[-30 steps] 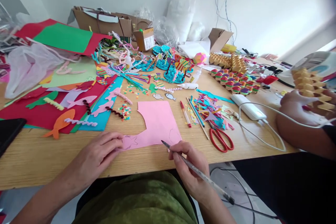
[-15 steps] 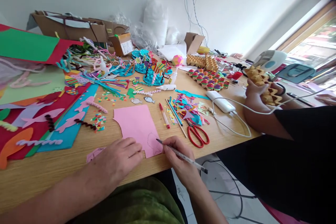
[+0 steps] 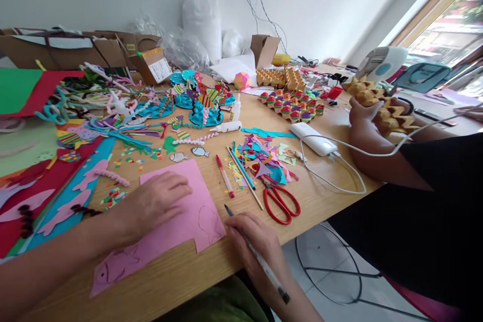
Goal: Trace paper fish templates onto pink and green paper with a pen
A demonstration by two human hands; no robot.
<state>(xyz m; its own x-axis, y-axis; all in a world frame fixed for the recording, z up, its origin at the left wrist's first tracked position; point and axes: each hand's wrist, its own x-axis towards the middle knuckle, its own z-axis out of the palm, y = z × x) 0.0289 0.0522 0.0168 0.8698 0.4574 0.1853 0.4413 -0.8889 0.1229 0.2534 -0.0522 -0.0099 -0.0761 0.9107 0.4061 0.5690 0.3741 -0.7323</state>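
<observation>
**Pink cut-edged paper sheet (image 3: 169, 229) partly covered by bare left hand (image 3: 156, 201)**

At the back, a long, low brown cardboard box (image 3: 75, 49) is set against the wall; its contents cannot be made out. Just beside it, a small brown cardboard box with a white label (image 3: 151, 66) is seen tilted, and further right a brown cardboard box with raised flaps (image 3: 264, 51) is spotted. Between them, a tall, cloudy plastic bag (image 3: 203, 22) is seen bulging with something white.

And to the sheet: it is laid flat near the front edge of the light wooden table (image 3: 166, 276), its lower edge stepped. A rounded fish outline (image 3: 208, 224) is seen at its lower right corner; a second fish outline with a dark eye (image 3: 116, 264) is drawn at its lower left end.

Now the hands. The left is spread loosely over the sheet, fingers together and slightly bent, nothing grasped. By the bare right hand (image 3: 251, 241), a clear-barrelled black pen (image 3: 264, 266) is gripped between thumb and fingers, its tip pointed just beyond the sheet's right edge. Nearby, red-handled scissors (image 3: 281, 204) are left lying.
</observation>
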